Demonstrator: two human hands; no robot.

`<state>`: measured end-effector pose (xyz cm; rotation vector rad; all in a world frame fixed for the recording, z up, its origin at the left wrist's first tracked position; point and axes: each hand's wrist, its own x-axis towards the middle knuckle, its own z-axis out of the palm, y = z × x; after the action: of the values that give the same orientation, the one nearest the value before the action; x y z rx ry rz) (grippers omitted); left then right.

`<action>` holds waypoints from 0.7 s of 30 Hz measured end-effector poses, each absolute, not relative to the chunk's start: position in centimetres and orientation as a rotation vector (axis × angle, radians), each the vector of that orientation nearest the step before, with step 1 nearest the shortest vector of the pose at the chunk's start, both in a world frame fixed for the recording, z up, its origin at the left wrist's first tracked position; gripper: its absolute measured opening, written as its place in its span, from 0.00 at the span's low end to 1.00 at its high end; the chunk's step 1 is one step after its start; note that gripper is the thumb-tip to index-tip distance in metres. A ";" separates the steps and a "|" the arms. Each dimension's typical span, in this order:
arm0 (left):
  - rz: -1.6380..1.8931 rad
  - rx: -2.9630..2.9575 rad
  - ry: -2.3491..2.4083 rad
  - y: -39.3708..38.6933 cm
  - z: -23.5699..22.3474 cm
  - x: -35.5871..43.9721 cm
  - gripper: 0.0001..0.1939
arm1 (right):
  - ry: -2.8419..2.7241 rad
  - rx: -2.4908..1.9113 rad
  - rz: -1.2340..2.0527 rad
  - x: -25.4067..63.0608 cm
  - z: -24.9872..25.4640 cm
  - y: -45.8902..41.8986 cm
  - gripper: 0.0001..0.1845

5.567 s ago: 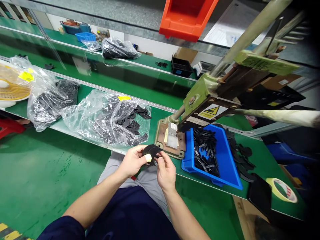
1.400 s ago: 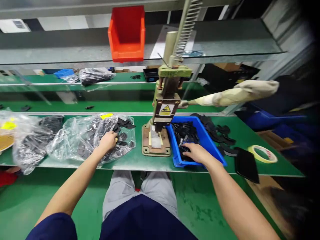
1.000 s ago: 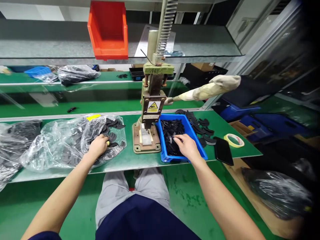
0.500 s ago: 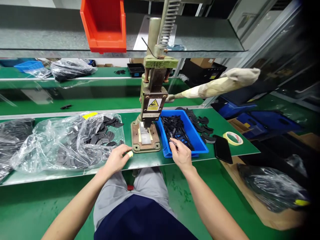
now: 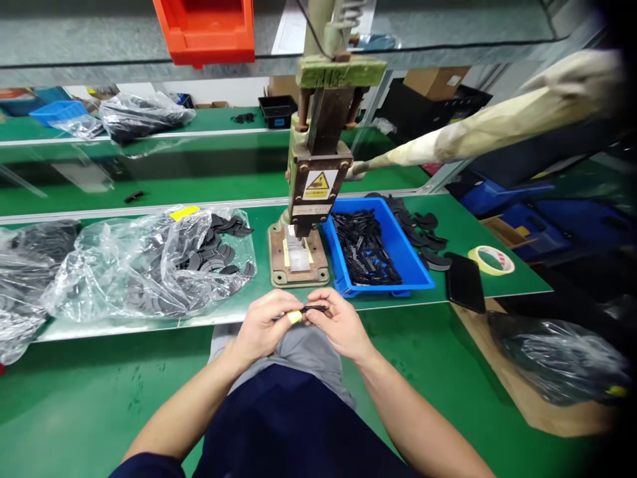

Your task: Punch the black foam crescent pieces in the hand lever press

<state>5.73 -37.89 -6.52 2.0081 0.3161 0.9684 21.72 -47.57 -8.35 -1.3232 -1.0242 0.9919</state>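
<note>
Bench edge (image 5: 378, 307): both hands (image 5: 303, 325) pinching black part (image 5: 311, 309).

Navy short sleeves, grey trousers, yellow fingertip cot (image 5: 294, 317).

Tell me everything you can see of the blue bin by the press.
The blue bin is a shallow, open-topped tray that looks like plastic. It sits flat on the green bench, just right of the press base, close beside it. It holds a heap of small black parts. Neither hand is touching it.
</note>
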 end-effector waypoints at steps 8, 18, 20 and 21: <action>0.873 2.019 0.355 -37.9 -7.3 4.9 0.08 | -1.061 -1.359 1.004 21.7 -9.3 -47.7 0.14; 0.653 1.491 0.647 -38.2 -8.8 4.9 0.14 | -1.149 -1.482 0.824 21.8 -9.7 -47.3 0.09; 0.714 1.530 0.630 -38.4 -8.8 4.8 0.15 | -1.156 -1.473 0.833 21.7 -9.7 -47.3 0.10; 0.746 1.572 0.625 -38.4 -8.8 4.8 0.14 | -1.160 -1.470 0.833 21.7 -9.6 -47.3 0.10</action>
<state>4.81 -38.39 -8.76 1.5723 0.6251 0.7465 21.65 -47.30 -9.65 -1.4703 -1.1604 0.8332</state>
